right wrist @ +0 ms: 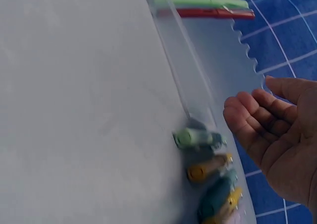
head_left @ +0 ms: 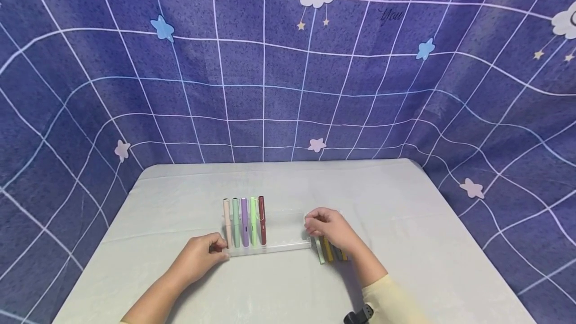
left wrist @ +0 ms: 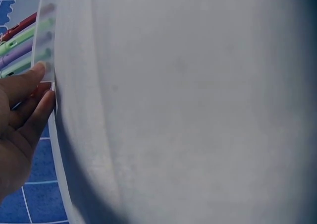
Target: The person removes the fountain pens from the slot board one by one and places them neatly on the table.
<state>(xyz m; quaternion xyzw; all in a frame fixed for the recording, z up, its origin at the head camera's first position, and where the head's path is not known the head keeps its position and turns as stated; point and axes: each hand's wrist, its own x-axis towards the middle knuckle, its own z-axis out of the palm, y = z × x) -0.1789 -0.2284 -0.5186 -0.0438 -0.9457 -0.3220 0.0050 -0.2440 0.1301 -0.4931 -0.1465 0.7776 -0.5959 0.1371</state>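
A clear plastic pen rack (head_left: 288,247) stands on the table, with several pens upright in its left half: a pale pink pen (head_left: 227,223), a grey-green one, a purple pen (head_left: 245,223), a light green one and a dark red pen (head_left: 263,221). My left hand (head_left: 203,256) pinches the rack's front left corner; in the left wrist view its thumb (left wrist: 37,71) lies on the clear front strip. At the rack's right end hovers my right hand (head_left: 334,229), its fingers loosely bent and holding nothing. Below it lie several loose pens (right wrist: 198,172), pale green, yellow and teal, partly hidden in the head view.
A white cloth covers the table (head_left: 270,289). Behind and at the sides hangs a blue gridded curtain (head_left: 279,99) with stars. A black object (head_left: 358,315) shows by the right sleeve at the bottom of the head view.
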